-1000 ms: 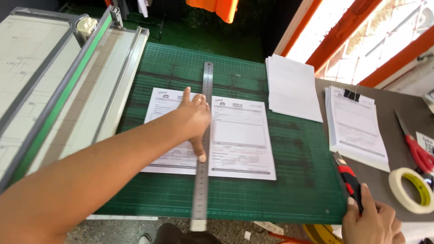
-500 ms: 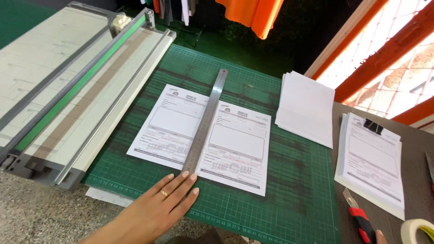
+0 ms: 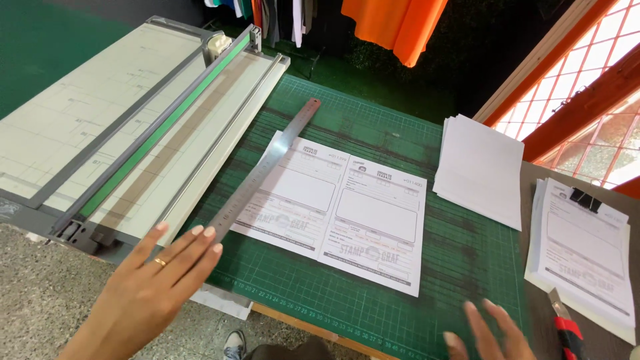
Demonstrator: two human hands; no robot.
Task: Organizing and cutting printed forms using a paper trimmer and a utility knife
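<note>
My left hand point(image 3: 157, 280) lies flat with fingers spread, its fingertips at the near end of a long steel ruler point(image 3: 263, 172). The ruler rests slanted along the left edge of a printed form sheet point(image 3: 343, 207) on the green cutting mat point(image 3: 400, 133). A ring sits on one finger of that hand. My right hand point(image 3: 487, 337) hovers open at the mat's near right edge, holding nothing, close to a red utility knife point(image 3: 563, 327).
A large paper trimmer point(image 3: 127, 127) with a green rail fills the left side. A stack of blank white sheets point(image 3: 481, 170) and a clipped pad of forms point(image 3: 587, 250) lie on the right. Orange clothing point(image 3: 393, 27) hangs behind. A shoe point(image 3: 233, 345) shows below.
The ruler has shifted from the sheet's middle to its left edge. My left hand moved left with it, and my right hand has come into view, open.
</note>
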